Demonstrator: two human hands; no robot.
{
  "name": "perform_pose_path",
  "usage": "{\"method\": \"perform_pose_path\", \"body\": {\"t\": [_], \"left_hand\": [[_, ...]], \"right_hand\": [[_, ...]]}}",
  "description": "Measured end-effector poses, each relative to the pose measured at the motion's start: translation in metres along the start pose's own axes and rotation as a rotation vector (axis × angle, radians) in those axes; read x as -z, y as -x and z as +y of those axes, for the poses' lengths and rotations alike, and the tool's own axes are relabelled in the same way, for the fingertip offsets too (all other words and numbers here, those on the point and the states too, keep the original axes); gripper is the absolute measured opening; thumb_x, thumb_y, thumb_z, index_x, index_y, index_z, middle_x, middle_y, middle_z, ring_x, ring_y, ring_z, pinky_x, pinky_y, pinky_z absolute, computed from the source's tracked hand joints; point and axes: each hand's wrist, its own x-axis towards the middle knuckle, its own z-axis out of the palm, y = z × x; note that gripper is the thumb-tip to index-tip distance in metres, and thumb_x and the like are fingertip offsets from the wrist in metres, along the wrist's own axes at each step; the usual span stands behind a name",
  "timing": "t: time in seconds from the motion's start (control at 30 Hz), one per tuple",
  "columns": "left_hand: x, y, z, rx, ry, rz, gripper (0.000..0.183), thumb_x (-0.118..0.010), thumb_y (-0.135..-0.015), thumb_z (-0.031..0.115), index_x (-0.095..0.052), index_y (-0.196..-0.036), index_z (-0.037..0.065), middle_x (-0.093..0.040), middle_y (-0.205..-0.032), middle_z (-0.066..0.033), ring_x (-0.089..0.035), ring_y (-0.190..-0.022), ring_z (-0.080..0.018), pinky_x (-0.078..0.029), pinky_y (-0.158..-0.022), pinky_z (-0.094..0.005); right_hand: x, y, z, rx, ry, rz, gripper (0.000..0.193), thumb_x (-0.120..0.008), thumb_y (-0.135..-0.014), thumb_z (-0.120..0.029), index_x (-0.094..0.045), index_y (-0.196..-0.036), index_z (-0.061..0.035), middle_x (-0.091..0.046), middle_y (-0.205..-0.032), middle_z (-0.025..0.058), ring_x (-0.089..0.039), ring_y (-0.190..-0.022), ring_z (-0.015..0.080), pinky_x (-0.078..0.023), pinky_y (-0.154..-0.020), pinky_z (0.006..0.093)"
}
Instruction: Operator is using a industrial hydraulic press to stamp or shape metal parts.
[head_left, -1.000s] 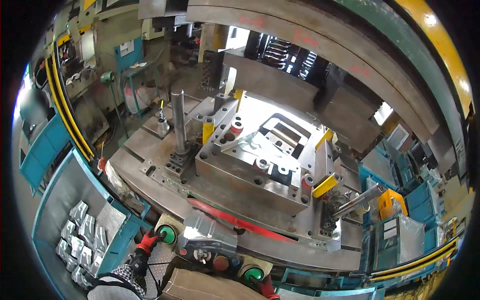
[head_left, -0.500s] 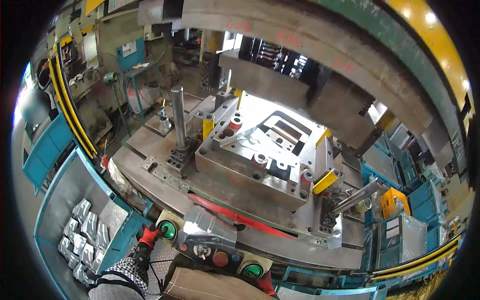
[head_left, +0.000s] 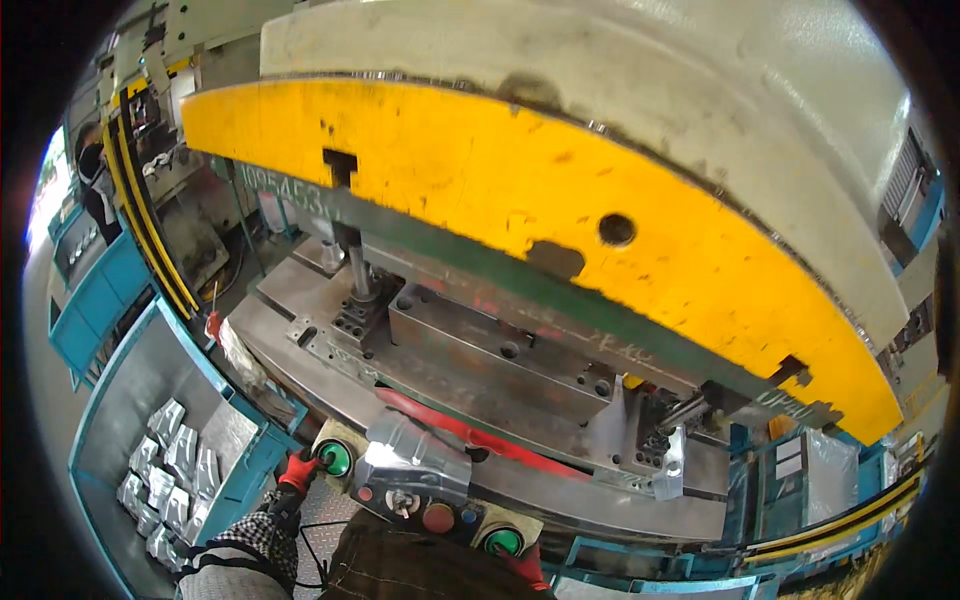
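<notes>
My left hand (head_left: 298, 470), in a red and dark glove, reaches onto a green push button (head_left: 338, 457) with its fingers stretched out and nothing held. At the other end of the control box, my right hand (head_left: 527, 568) in a similar glove lies against a second green push button (head_left: 503, 543); its fingers are mostly hidden. Between the buttons is a curved metal cover (head_left: 418, 458) beside a red knob (head_left: 438, 517). Beyond the box, the yellow-faced press ram (head_left: 480, 190) is low over the lower die (head_left: 470, 345), hiding the die's top and the sheet part.
A blue bin (head_left: 85, 440) at the left holds several shaped metal parts (head_left: 180, 455). Yellow and black guard posts (head_left: 150, 210) rise behind it. A red strip (head_left: 480, 440) runs along the press bed's front. Another person (head_left: 95, 185) stands at the far left.
The press ram has come down over the lower die, covering the bright sheet part and most of the guide posts. Both my hands have stayed at the green buttons.
</notes>
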Motion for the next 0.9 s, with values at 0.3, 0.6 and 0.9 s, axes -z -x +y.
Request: {"method": "perform_pose_path", "body": {"t": [0.3,0.6,0.9], "left_hand": [[-0.012,-0.004,0.015,0.087,0.056,-0.017,0.043,-0.087,-0.089,0.015,-0.073,-0.128,0.002,-0.078,-0.104,-0.0101,-0.072,-0.089,-0.0193,-0.059,-0.078,-0.0373],[0.048,-0.074,0.143,0.188,-0.284,-0.284,0.035,-0.077,-0.099,0.023,-0.076,-0.127,0.002,-0.079,-0.112,-0.0133,-0.076,-0.103,-0.0230,-0.061,-0.089,-0.0396],[-0.198,-0.049,0.573,-0.911,-0.262,-0.965,0.063,-0.083,-0.095,0.016,-0.061,-0.152,0.001,-0.070,-0.142,-0.0132,-0.064,-0.133,-0.0216,-0.049,-0.116,-0.0372]], "right_hand": [[0.001,0.005,-0.027,-0.060,-0.023,0.034,0.098,-0.099,-0.079,-0.031,-0.045,-0.156,-0.0015,-0.062,-0.148,0.0164,-0.060,-0.136,0.0318,-0.049,-0.115,0.0447],[0.147,-0.030,-0.069,-0.260,0.318,-0.291,0.053,-0.069,-0.104,-0.038,-0.066,-0.146,-0.0059,-0.071,-0.136,0.0108,-0.067,-0.120,0.0236,-0.052,-0.105,0.0398],[0.342,-0.135,-0.097,-0.072,0.590,0.777,0.108,-0.098,-0.073,-0.042,-0.048,-0.159,-0.0019,-0.055,-0.155,0.0283,-0.048,-0.149,0.0415,-0.041,-0.123,0.0516]]}}
